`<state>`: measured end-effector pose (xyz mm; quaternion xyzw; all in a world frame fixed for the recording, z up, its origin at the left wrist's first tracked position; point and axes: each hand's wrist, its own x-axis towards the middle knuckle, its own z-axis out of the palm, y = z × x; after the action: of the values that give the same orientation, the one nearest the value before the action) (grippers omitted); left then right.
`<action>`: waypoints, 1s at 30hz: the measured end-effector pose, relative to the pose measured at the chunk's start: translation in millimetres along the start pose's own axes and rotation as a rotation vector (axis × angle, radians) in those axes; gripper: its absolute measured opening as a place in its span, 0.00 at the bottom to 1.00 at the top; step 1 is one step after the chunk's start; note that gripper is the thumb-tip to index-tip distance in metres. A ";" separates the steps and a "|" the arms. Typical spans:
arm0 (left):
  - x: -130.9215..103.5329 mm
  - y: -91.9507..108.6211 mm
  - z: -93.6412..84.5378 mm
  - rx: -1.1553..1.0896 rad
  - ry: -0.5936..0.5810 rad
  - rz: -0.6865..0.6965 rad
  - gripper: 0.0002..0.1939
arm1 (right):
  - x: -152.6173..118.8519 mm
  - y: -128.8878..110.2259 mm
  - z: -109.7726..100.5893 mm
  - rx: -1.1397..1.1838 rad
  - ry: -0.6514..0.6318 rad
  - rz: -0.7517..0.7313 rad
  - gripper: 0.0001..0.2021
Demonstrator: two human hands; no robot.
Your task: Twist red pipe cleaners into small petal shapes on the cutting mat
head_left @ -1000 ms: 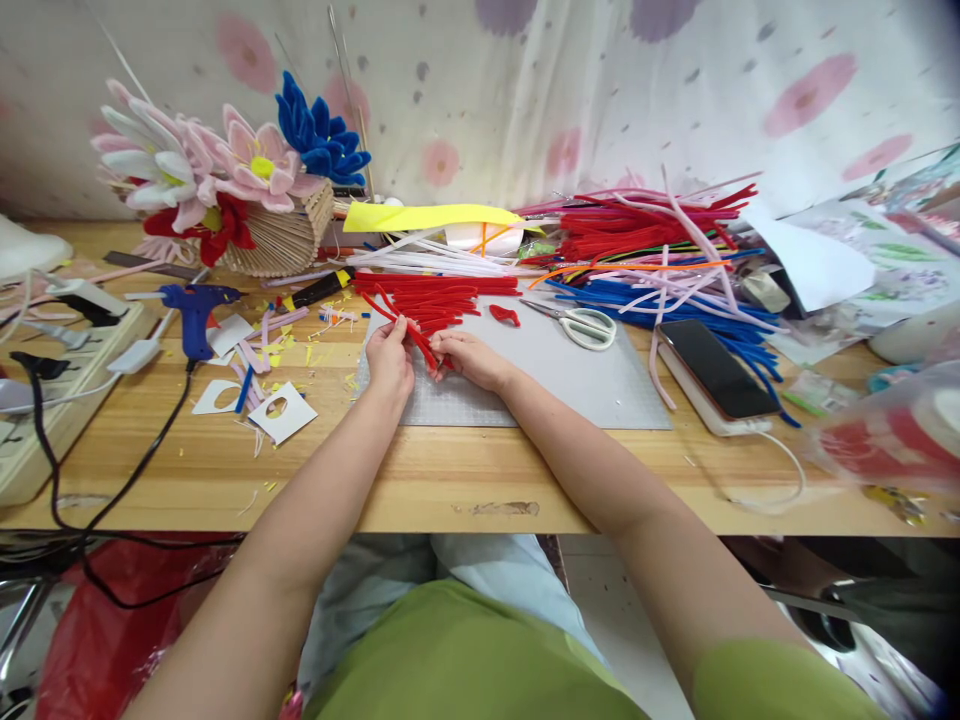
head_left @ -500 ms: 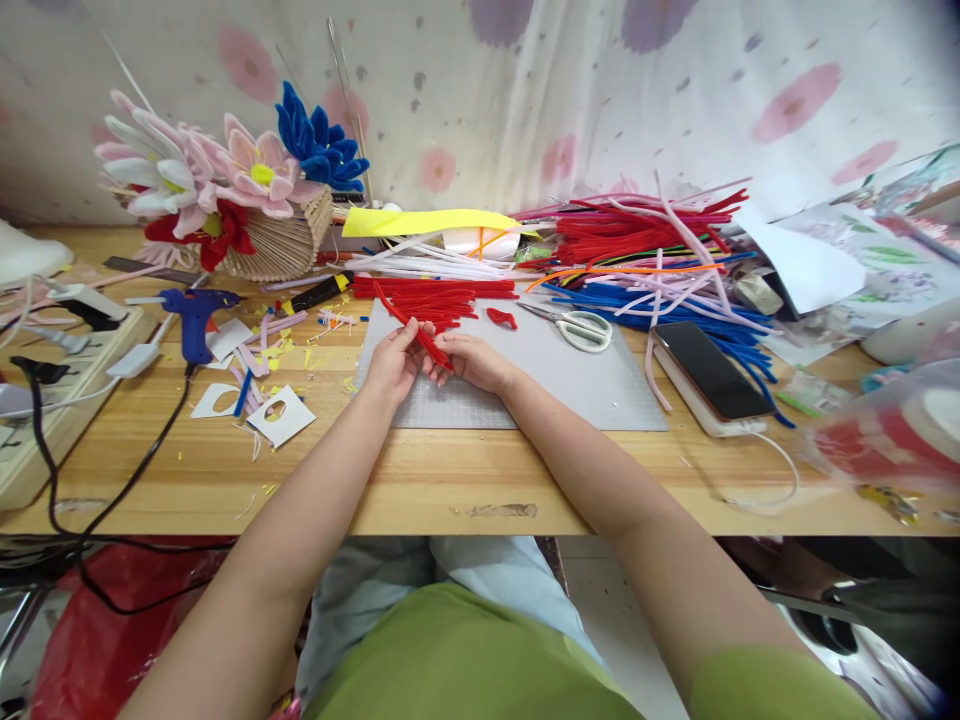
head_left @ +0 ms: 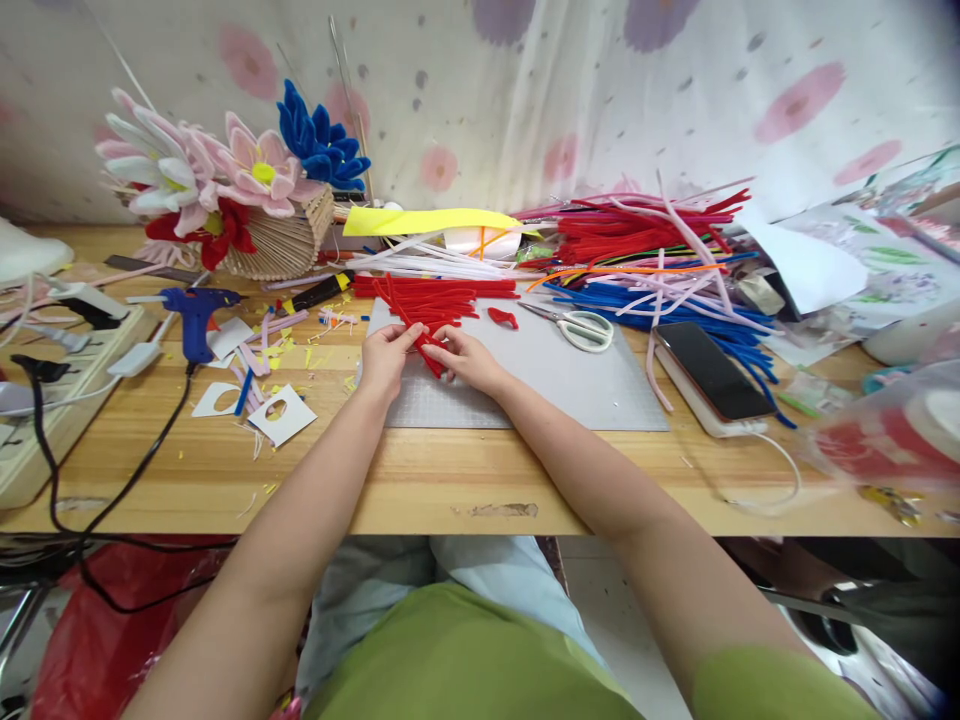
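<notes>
Over the left part of the grey mat (head_left: 555, 390), the left hand (head_left: 384, 360) and the right hand (head_left: 474, 360) hold a red fuzzy strip (head_left: 430, 358) between them, close to each other. The left thumb and forefinger pinch it; the right fingers are together on its near part, though their exact grip is partly hidden. The pile of red strips (head_left: 427, 292) lies just beyond the hands, along the mat's far left edge. A small red loop (head_left: 504, 318) rests on the mat to the right of the pile, and farther right lie the scissors (head_left: 561, 318), blades pointing left. Right of the mat is a phone (head_left: 712, 370), with blue strips (head_left: 675, 311) beyond it. On the left of the table (head_left: 187, 470) lie a blue glue gun (head_left: 195, 325) and white cards (head_left: 296, 425); fuzzy flowers (head_left: 255, 178) stand at the far left.
</notes>
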<state>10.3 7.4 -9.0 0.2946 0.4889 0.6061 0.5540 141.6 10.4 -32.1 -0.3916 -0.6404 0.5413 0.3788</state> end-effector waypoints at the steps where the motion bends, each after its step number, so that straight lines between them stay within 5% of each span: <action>1: -0.2 -1.6 0.6 0.020 -0.003 0.015 0.11 | 1.0 1.9 -0.4 -0.025 0.032 -0.011 0.12; 9: 0.3 -7.2 1.5 0.087 -0.042 0.048 0.11 | 2.9 0.6 -4.0 -0.094 -0.039 -0.005 0.09; 15: 2.4 1.9 -4.2 0.175 -0.120 -0.066 0.13 | 3.3 -5.4 -9.4 -0.028 -0.117 0.105 0.08; 22: 15.6 -1.9 -15.4 0.434 -0.115 0.103 0.08 | 2.7 -5.2 -8.9 -0.132 -0.125 0.088 0.10; 30: 9.4 -2.7 -11.0 0.285 -0.143 0.098 0.13 | 2.9 -3.0 -7.0 -0.208 -0.108 -0.004 0.15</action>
<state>-0.6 13.3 -17.1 0.4364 0.5142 0.5343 0.5096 146.5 15.5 -28.1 -0.3978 -0.7133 0.4917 0.3019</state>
